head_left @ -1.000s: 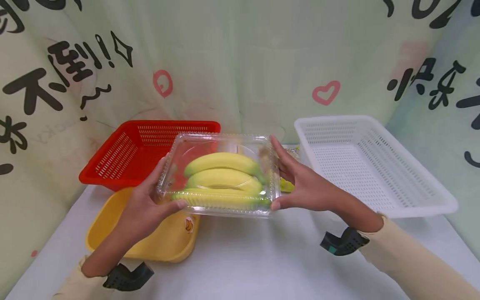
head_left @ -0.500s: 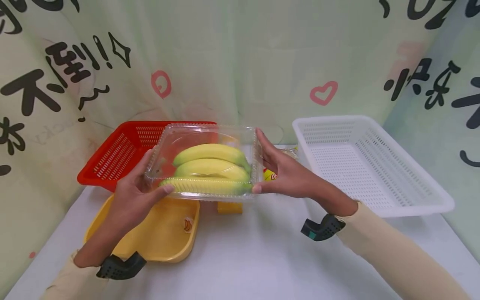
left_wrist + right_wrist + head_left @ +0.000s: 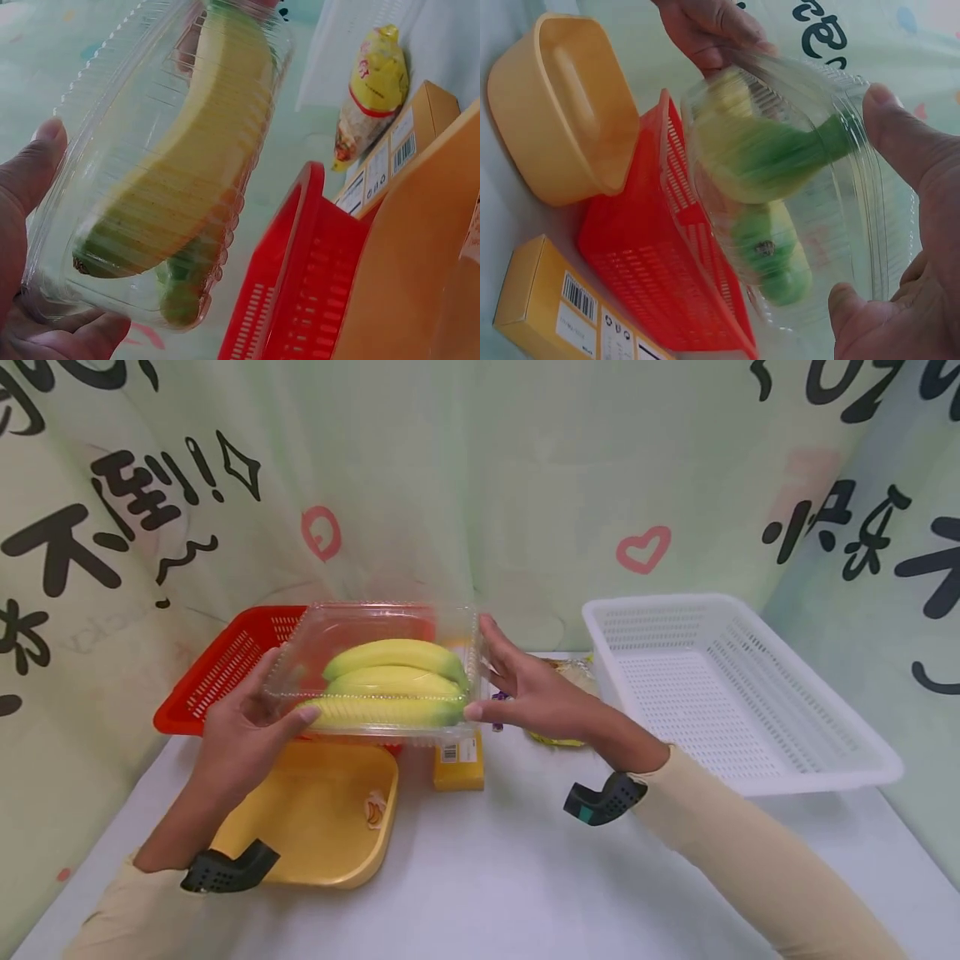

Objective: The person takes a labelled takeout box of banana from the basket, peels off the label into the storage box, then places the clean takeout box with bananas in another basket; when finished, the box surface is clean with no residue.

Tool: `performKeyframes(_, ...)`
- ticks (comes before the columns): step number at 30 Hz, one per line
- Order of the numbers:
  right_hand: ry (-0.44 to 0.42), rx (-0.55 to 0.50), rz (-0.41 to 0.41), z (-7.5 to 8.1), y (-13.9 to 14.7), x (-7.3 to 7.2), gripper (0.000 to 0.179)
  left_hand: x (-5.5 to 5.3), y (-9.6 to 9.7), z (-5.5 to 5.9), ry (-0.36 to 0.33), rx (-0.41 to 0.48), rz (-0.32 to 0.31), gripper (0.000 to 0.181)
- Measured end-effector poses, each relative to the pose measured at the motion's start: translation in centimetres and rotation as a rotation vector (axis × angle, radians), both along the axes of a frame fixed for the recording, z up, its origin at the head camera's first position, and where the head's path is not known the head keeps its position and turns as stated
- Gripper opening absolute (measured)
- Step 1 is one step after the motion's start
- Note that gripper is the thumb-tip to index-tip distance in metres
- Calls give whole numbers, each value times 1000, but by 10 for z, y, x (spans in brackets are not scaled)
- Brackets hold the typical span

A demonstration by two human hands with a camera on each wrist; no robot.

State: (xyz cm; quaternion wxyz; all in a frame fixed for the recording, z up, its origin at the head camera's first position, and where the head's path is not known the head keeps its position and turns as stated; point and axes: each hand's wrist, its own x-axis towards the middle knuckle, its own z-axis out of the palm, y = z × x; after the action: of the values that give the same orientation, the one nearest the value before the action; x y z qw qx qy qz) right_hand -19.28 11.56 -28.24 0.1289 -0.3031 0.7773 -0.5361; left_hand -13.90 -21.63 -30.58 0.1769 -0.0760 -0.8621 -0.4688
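Observation:
A clear plastic clamshell box (image 3: 375, 627) with bananas (image 3: 393, 681) inside is held up off the table, in front of the red basket. My left hand (image 3: 243, 727) grips its left end, thumb at the front lower edge. At the right end my right hand (image 3: 536, 689) holds it between thumb and fingers. In the left wrist view a banana (image 3: 187, 150) shows through the ribbed wall. Green banana ends (image 3: 769, 247) face the right wrist camera. The box hides part of the red basket.
Behind the box stands a red basket (image 3: 225, 668), with a yellow basin (image 3: 322, 827) nearer on the left. An orange carton (image 3: 459, 768) stands mid-table. A yellow packet (image 3: 379, 82) lies behind it. A white basket (image 3: 735, 710) occupies the right.
Both hands have carried the box of bananas left and a little up, toward the red basket. The orange carton and the packet behind have come into fuller view.

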Motion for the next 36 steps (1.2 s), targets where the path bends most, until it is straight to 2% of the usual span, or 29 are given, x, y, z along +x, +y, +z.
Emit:
performKeyframes(7,-9,-42,44,0,-10,-4,102,-6,-10,1,-27,-7,29,77)
performKeyframes(11,-24,-35,18,-1,-16,-7,101,-13,-16,0,-23,-20,32,75)
performKeyframes(17,-106,-64,-16,-2,-29,-17,101,-22,-26,-4,-30,-45,51,75)
performKeyframes(24,-86,-56,-2,-9,-49,-29,106,-29,-39,-9,-89,6,106,76)
performKeyframes(29,-70,-36,-31,-12,-61,-35,109,-33,-45,-11,-84,34,119,75)
performKeyframes(36,-107,-34,-59,-19,-77,-42,107,-36,-55,-10,-96,35,152,73)
